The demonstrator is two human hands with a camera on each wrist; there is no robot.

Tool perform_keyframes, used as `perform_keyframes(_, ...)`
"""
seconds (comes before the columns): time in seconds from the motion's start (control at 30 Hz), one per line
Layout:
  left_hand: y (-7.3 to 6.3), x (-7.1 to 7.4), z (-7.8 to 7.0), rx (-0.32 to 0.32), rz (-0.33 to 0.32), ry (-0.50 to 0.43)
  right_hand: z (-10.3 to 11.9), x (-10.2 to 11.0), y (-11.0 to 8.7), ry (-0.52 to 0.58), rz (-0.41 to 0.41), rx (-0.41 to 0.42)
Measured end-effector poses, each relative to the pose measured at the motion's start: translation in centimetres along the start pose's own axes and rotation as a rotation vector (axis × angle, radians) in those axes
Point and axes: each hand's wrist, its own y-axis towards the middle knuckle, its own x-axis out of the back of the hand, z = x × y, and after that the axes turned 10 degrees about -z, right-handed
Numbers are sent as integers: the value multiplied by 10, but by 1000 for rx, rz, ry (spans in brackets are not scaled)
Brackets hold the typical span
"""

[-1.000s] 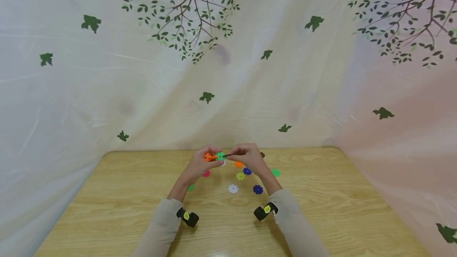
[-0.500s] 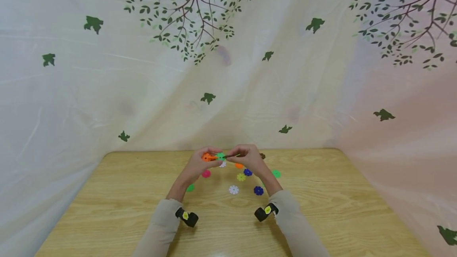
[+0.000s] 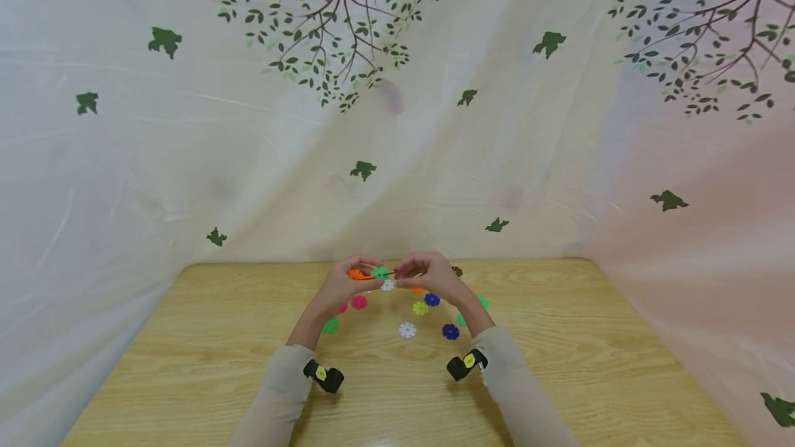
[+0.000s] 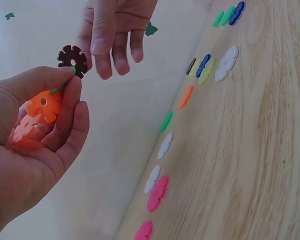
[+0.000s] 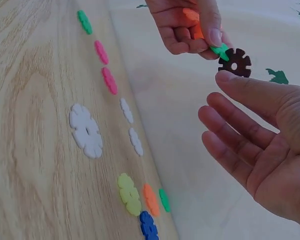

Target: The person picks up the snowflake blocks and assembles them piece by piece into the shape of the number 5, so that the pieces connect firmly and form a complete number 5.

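My left hand (image 3: 340,288) pinches a green snowflake disc (image 5: 220,51) between thumb and forefinger, above the far part of the table. Joined to it are orange snowflake discs (image 4: 46,106), partly hidden in the palm, and a dark brown snowflake disc (image 4: 66,56) that sticks out past the fingertips. The right hand (image 3: 437,276) is beside the brown disc, fingers relaxed and apart, holding nothing. Its thumb tip appears right at the brown disc's edge in the right wrist view; whether they touch I cannot tell.
On the wooden table (image 3: 205,350) lie several loose discs, among them a white disc (image 3: 407,330), a dark blue disc (image 3: 450,331), a yellow disc (image 3: 420,308) and a pink disc (image 3: 359,302). A printed curtain (image 3: 279,185) hangs behind the table's far edge.
My right hand has let go of the brown disc, its fingers have spread and its wrist has shifted slightly right. The left hand keeps the joined discs, which have moved slightly left.
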Motion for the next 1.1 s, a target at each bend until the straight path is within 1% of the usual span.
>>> perform_keyframes(0.1, 0, 2, -1, -1, 1, -8, -2, 4, 0, -42, 39, -6)
perform_keyframes(0.3, -2, 6, -3, 12, -3, -18, -5, 10, -4, -110, 113, -46)
perform_keyframes(0.63, -1, 7, -4, 22, -18, -13, -11, 14, -13, -219, 281, -22)
perform_keyframes(0.87, -2, 6, -2, 15, -4, -10, -18, 11, -19, -275, 337, 60)
perform_keyframes(1.1, 0, 5, 1, 15, -1, -12, -17, 5, -23, -305, 378, 35)
